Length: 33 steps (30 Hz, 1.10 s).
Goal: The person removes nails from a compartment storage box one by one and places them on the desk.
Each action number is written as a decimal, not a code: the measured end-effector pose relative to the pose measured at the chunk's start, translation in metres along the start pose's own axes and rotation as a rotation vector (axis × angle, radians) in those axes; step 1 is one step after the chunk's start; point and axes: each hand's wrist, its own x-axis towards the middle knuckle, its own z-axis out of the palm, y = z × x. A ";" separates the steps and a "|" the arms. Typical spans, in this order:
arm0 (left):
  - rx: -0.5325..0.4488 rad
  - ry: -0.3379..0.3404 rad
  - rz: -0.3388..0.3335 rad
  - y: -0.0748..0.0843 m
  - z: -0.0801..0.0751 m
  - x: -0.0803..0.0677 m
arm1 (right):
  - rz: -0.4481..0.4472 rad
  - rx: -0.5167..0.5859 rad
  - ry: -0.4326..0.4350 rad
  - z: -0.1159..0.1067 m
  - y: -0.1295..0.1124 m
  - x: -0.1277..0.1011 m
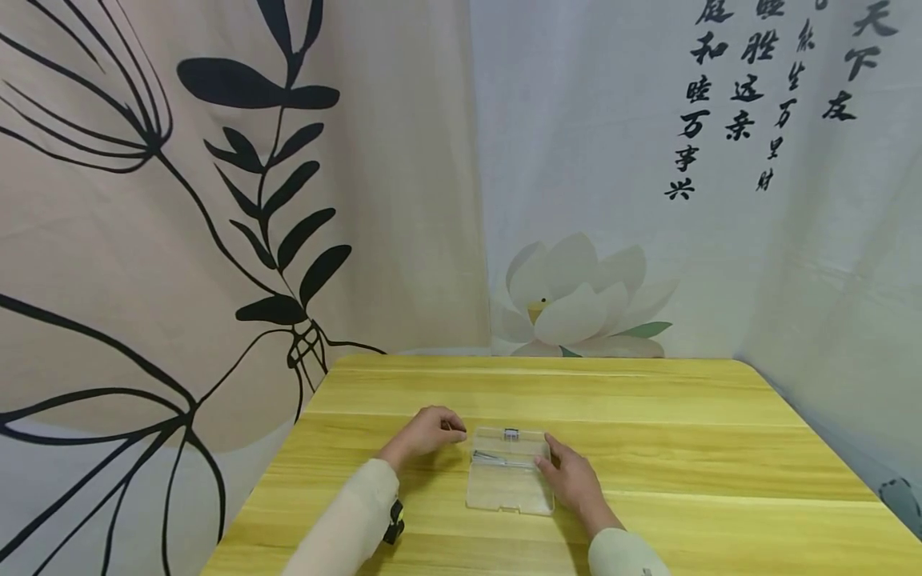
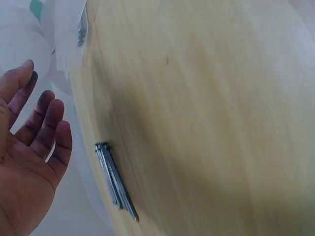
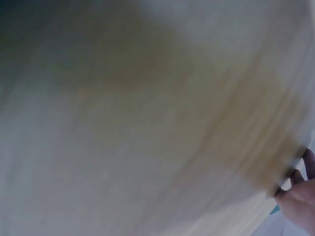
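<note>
A clear plastic box lies unfolded on the table, with thin metal nails near its middle fold. My right hand holds the box's right edge, the thumb over the near side; in the right wrist view only part of that hand shows, at the lower right. My left hand hovers just left of the box, fingers loosely bent and holding nothing. In the left wrist view, a small bundle of nails lies on the wood beside the left hand; the box's corner appears at top left.
The wood-grain table extends well to the right of the hands. Behind it hangs a printed curtain with leaves, a lotus and dark writing. A black band is on the left sleeve.
</note>
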 end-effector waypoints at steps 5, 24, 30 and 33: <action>0.008 0.010 -0.006 0.010 0.009 0.000 | 0.003 0.007 -0.003 -0.003 0.000 -0.003; 0.025 0.024 -0.017 0.017 0.037 -0.002 | -0.008 0.027 -0.020 -0.010 0.002 -0.013; 0.039 -0.002 -0.028 0.024 0.041 -0.006 | -0.012 0.026 -0.027 -0.014 0.001 -0.017; 0.040 -0.018 -0.017 0.029 0.044 -0.010 | -0.017 0.021 -0.030 -0.016 0.002 -0.019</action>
